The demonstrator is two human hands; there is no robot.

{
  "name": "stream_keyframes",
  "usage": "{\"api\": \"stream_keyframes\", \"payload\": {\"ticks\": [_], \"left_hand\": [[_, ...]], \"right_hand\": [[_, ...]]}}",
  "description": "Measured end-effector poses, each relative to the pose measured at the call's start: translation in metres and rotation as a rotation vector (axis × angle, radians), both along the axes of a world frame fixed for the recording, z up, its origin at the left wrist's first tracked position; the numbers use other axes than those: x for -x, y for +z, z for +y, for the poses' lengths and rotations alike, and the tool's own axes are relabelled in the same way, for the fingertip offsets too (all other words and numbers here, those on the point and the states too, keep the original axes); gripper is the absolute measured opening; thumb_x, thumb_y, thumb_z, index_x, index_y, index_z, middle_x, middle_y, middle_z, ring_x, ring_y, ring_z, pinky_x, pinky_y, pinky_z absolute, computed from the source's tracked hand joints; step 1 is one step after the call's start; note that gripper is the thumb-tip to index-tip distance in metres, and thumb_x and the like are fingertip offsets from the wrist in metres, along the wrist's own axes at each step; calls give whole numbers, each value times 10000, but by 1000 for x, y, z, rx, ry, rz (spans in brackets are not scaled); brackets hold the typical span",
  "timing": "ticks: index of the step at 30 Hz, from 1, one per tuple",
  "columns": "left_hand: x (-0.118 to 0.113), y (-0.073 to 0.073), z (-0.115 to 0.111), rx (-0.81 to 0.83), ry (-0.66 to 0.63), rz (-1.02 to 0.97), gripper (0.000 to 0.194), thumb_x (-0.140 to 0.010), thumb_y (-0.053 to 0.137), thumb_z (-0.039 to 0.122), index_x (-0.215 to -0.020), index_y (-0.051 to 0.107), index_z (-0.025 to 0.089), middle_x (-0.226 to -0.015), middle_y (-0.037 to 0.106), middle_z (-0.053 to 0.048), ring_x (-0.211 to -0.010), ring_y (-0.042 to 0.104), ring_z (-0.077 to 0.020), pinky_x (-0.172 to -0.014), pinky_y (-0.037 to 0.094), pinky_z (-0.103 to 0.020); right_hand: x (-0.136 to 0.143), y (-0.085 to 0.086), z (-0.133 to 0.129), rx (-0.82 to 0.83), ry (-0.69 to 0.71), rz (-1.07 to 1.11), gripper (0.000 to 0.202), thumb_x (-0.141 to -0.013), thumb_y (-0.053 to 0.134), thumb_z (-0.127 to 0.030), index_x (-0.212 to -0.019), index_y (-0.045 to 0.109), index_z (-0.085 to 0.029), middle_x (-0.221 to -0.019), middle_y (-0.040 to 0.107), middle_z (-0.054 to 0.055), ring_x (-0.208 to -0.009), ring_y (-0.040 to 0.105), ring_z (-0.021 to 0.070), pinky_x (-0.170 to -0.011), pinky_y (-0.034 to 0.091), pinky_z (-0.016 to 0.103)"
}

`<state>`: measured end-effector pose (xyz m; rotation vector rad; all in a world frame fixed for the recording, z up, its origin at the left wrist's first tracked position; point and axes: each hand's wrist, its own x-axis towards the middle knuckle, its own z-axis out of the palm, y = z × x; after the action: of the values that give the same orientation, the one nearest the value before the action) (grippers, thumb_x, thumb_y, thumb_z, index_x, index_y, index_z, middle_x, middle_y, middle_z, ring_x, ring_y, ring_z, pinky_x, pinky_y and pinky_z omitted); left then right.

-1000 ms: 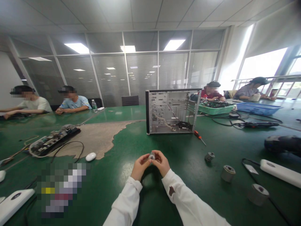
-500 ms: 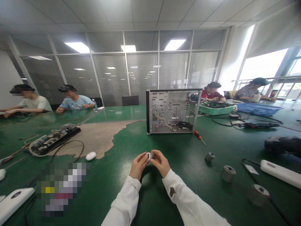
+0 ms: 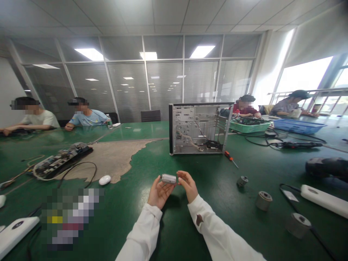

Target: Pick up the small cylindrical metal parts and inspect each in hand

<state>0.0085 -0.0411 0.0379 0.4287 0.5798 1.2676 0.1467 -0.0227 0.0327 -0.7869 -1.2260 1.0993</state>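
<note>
A small silver metal cylinder point(image 3: 169, 178) lies sideways in my left hand point(image 3: 159, 194), held between the thumb and the fingers beneath it. Just right of the cylinder is my right hand point(image 3: 188, 185), its fingers bent and apart from the thumb, with nothing seen in it. Whether a fingertip touches the cylinder's end is too small to tell. On the green table to the right stand three metal cylinders of growing size: a small one point(image 3: 242, 181), a middle one point(image 3: 264, 201) and a large one point(image 3: 298, 225).
An open computer case point(image 3: 199, 128) stands ahead, with an orange screwdriver point(image 3: 230, 158) beside it. Left are a circuit assembly point(image 3: 62, 159) and a white mouse point(image 3: 104, 180). Green point(image 3: 250, 126) and blue point(image 3: 299, 126) baskets, cables and a power strip point(image 3: 323, 199) lie right. Several people sit around.
The cylinder has turned from end-on to sideways and now rests on my left fingers, which have opened beneath it. My right hand has come off it, slightly to the right.
</note>
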Motion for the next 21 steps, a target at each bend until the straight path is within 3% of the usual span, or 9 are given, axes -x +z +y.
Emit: {"api": "stream_keyframes", "payload": {"ticks": [4, 9, 21], "left_hand": [[2, 2, -2, -25, -26, -75, 364, -728, 495, 364, -919, 538, 57, -907, 624, -155, -919, 568, -227, -837, 424, -337], [3, 3, -3, -23, -28, -106, 391, -728, 481, 373, -949, 531, 54, -875, 631, -144, -871, 582, -217, -816, 431, -352], [5, 1, -2, -73, -23, -77, 420, -721, 475, 384, -1027, 504, 96, -925, 620, -126, -880, 573, -197, -835, 403, -331]], "right_hand": [[-3, -1, 3, 83, -41, 27, 371, -605, 586, -419, -890, 558, -183, -960, 595, 96, -903, 531, 235, -599, 465, 305], [-4, -4, 9, 161, -47, 72, 384, -573, 605, -425, -867, 560, -181, -930, 599, 89, -851, 543, 218, -549, 449, 272], [-3, -5, 8, 172, -30, 66, 386, -559, 618, -425, -852, 567, -181, -902, 605, 84, -812, 557, 208, -521, 443, 257]]}}
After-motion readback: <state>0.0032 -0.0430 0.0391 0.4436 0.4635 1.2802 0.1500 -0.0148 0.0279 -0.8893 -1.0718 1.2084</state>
